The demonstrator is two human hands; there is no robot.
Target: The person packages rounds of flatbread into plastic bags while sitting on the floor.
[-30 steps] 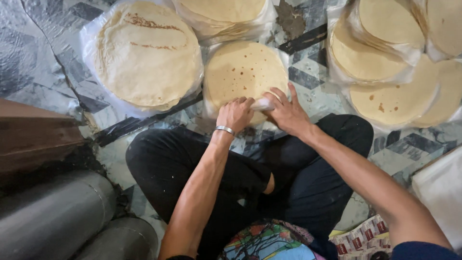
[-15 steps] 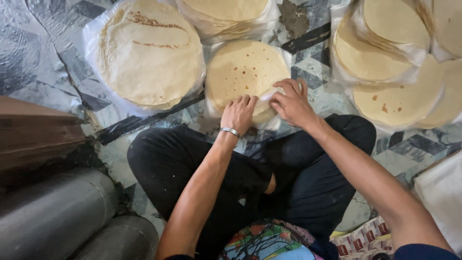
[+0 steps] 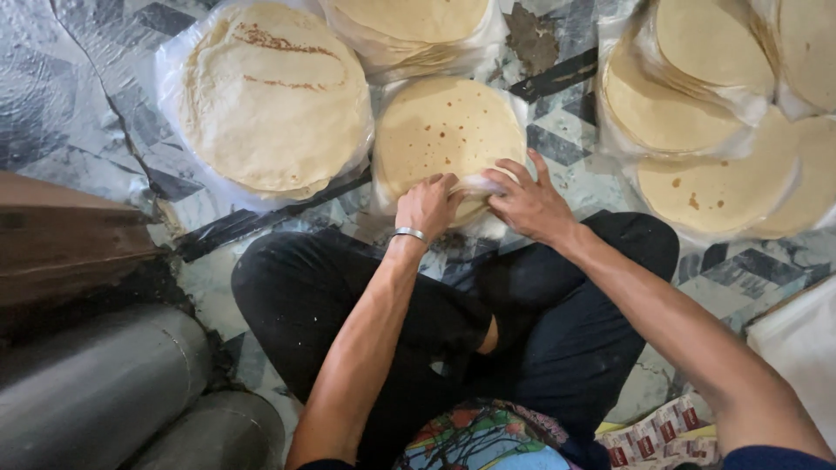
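Head view: a round stack of pale flatbreads in clear plastic lies on the patterned floor, just ahead of the crossed legs. A larger bagged stack sits to its left; more bagged stacks overlap at right. A red-and-white printed packet lies by the right knee. The left hand, curled, and the right hand, fingers spread, both pinch the plastic at the stack's near edge.

Patterned tiled floor carries bagged flatbread stacks and grey cylinders.
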